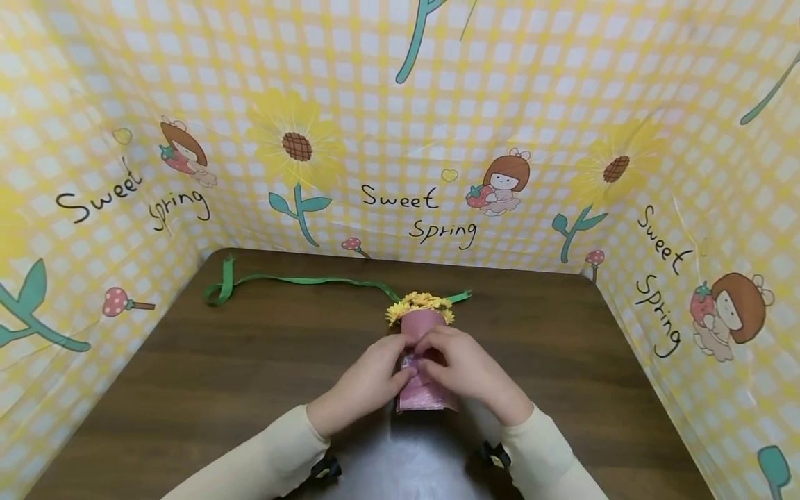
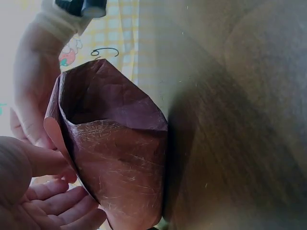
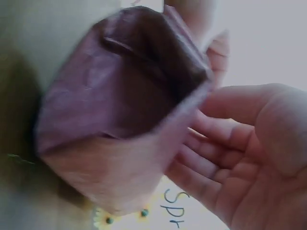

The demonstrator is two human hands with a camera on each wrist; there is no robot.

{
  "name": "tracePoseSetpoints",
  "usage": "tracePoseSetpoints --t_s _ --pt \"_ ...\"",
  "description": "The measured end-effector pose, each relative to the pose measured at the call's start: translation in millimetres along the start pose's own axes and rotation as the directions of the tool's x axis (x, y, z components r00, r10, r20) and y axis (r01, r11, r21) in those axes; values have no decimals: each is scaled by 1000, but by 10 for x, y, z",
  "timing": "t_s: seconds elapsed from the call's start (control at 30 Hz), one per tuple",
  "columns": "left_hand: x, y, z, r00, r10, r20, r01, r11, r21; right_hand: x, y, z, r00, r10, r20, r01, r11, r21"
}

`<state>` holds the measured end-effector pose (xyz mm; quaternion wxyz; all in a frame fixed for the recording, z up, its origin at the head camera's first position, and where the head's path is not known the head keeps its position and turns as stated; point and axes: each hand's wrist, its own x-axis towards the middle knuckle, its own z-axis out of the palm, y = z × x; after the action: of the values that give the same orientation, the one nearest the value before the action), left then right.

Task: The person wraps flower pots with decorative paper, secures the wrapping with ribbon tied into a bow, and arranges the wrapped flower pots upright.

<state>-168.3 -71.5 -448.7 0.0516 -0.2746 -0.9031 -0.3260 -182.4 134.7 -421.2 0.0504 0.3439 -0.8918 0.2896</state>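
A bunch of yellow flowers [image 1: 420, 301] lies on the table, wrapped in a tube of pink paper [image 1: 425, 398] with its hollow end towards me. The left hand [image 1: 369, 375] pinches the paper on top, near its overlapping edge; in the left wrist view its thumb and fingers [image 2: 62, 206] meet that raised flap. The right hand [image 1: 465, 364] faces it from the other side, thumb and fingers [image 3: 230, 129] also at the paper. The fingertips of both hands nearly meet over the seam. The tube's open mouth [image 3: 139, 96] shows creased paper inside.
A long green ribbon [image 1: 306, 280] runs across the back of the table [image 1: 262, 361], looped at its left end. It passes behind the flowers, and a short end [image 1: 461, 296] sticks out right. Yellow checked cloth walls [image 1: 400, 125] stand around the back and sides.
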Motion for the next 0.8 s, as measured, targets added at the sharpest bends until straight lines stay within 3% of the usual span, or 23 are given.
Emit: tracePoseSetpoints --t_s 0.13,0.2,0.33,0.43,0.5,0.6,0.7,0.8 --pt "-16 20 6 1000 6 9 -6 1000 15 111 151 -171 992 84 92 -99 980 172" --pt "-14 16 2 1000 20 13 -21 999 25 212 318 -285 981 163 103 -181 963 202" --pt "-21 -6 -19 998 53 23 -54 998 44 454 821 -439 949 317 2 -315 942 115" --pt "-28 -16 -36 997 72 33 -74 996 57 605 1216 -410 923 383 -40 -383 924 4" --pt "-39 -14 -42 996 83 35 -85 994 67 673 1423 -325 921 390 -16 -390 918 -71" --pt "-55 1 -47 996 83 43 -86 994 65 732 1621 -151 942 335 33 -322 925 -200" --pt "-60 22 -44 996 74 49 -77 995 63 760 1691 -29 956 284 71 -249 917 -310" --pt "-55 29 -36 996 66 57 -70 995 75 762 1732 24 956 280 90 -224 893 -391"
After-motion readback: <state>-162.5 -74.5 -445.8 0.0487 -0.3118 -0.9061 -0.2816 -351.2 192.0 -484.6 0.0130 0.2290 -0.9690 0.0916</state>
